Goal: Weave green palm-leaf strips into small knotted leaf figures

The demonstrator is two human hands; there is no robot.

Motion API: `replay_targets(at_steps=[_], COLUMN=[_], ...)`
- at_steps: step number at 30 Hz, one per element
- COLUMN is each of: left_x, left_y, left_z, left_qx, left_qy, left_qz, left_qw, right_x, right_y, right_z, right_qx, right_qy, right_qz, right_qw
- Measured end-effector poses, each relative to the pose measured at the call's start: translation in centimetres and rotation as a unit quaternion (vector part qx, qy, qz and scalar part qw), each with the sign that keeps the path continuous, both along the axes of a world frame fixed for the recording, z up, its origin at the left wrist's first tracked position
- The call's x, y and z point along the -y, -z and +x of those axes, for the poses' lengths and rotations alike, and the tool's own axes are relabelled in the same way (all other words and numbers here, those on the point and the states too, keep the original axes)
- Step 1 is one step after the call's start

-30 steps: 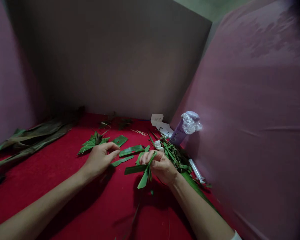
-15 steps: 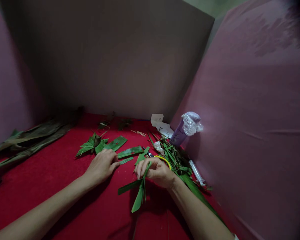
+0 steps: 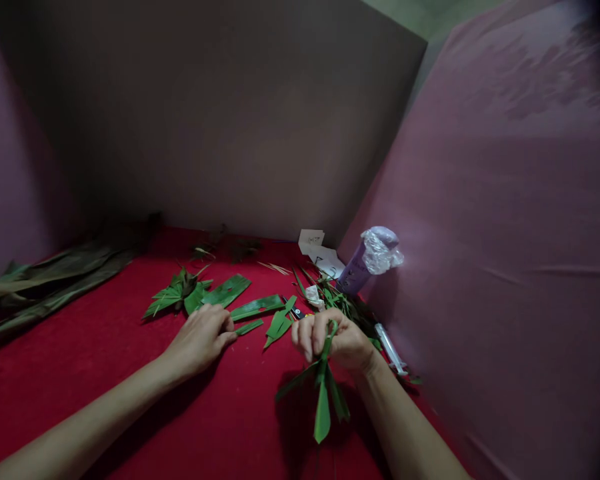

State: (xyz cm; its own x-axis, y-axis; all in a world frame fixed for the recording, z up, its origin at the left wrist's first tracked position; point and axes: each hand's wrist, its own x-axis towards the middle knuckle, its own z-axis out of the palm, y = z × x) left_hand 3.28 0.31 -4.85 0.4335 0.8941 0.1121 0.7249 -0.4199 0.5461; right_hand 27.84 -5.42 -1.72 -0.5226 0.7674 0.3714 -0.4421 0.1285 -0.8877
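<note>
My right hand is raised over the red cloth, its fingers closed on a folded green leaf piece. A small loop shows at the top of that piece, and several strips fan out below. My left hand rests low on the cloth with curled fingers; what they grip, if anything, is hidden. Beside its thumb lies a short leaf strip, and a longer leaf strip extends just beyond its fingers. Another folded leaf piece lies between the hands. Scissors are partly covered behind my right hand.
Leaf scraps heap at right, near a syringe and a purple container topped with clear plastic. White cards and thin sticks lie farther back. At left are a leaf bundle and long dried leaves. Walls enclose the table.
My right hand has moved right with the folded leaf piece, whose strips now hang more downward. The leaf piece between the hands is uncovered. My left hand stays beside the same strips.
</note>
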Motion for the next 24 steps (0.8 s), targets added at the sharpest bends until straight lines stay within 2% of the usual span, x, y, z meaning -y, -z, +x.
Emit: replay_targets(at_steps=[4,8,12,15,20,24], left_x=[0.2,0.2,-0.5,-0.9,-1.5,-2.3], left_y=[-0.4,-1.3,-2.4,-2.9,-2.4,-1.3], left_z=[0.1,0.9,2.8,4.8,8.2,9.8], left_qx=[0.061,0.146,0.199,0.196,0.155,0.149], left_qy=[-0.021,-0.037,-0.061,-0.077,-0.097,-0.117], left_qz=[-0.059,-0.142,-0.171,-0.192,-0.241,-0.240], left_qw=[0.996,0.978,0.963,0.958,0.953,0.952], right_x=[0.0,0.0,-0.2,-0.4,-0.9,-1.1], right_y=[-0.4,-0.5,-0.5,-0.6,-0.5,-0.6], right_z=[0.9,1.1,1.3,1.8,2.7,2.9], right_qx=[-0.013,-0.012,-0.016,-0.038,-0.076,-0.095], right_qy=[0.031,0.049,0.070,0.088,0.136,0.153], right_qz=[0.002,-0.002,-0.013,-0.024,-0.041,-0.041], right_qw=[0.999,0.999,0.997,0.995,0.987,0.983])
